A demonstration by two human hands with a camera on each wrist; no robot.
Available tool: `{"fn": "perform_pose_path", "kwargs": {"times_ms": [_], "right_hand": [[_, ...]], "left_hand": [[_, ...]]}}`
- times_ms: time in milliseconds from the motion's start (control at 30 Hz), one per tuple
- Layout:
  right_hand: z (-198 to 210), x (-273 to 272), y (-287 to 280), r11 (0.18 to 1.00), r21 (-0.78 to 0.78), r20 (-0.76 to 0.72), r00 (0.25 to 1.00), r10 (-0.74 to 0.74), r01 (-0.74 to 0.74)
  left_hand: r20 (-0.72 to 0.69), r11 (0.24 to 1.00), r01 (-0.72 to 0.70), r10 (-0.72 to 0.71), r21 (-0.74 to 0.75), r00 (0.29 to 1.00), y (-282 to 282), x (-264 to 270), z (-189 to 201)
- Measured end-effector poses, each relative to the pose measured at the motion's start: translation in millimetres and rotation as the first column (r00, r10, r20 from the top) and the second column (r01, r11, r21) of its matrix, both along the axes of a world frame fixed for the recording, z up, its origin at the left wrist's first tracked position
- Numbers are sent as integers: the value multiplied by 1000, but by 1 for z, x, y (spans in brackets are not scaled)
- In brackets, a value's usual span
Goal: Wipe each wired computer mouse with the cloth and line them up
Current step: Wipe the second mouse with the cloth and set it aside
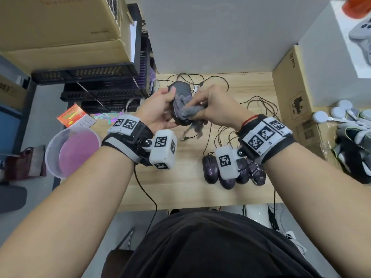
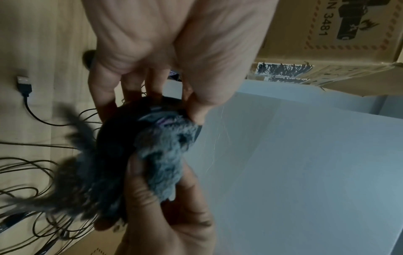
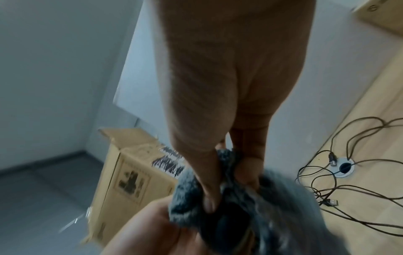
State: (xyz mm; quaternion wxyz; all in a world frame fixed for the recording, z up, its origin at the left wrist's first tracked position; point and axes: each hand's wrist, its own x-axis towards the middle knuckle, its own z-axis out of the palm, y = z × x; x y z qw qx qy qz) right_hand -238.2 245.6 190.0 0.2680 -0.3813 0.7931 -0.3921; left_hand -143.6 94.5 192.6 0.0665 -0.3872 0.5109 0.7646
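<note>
Gripped in the left hand (image 1: pixel 158 109) above the desk (image 1: pixel 186 189), a dark mouse (image 1: pixel 180 91) is rubbed with the grey cloth (image 1: pixel 187 112) pinched by the right hand (image 1: pixel 216 106); placement beside the lined-up mice (image 1: pixel 210 169) below the right wrist seems next.

"3481" on cardboard box (image 2: pixel 327 34), "pico" too

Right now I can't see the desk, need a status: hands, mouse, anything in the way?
Left hand grips mouse. Right hand rubs cloth on it. Wiped mice lined up. Loose cables across desk.
</note>
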Motion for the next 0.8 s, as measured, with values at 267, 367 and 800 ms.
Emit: {"fn": "perform_pose_path", "kwargs": {"times_ms": [267,367,800], "right_hand": [[2,-12,-3,949,-86,17,952,-305,305],[5,-7,-2,971,-107,17,977,-214,215],[21,-2,-1,997,-36,-106,992,70,-74]], "left_hand": [[-142,985,72,-49,159,989,-5,3,4],[-162,984,18,11,179,987,-4,1,3],[-110,998,12,-6,57,994,2,-2,8]]}}
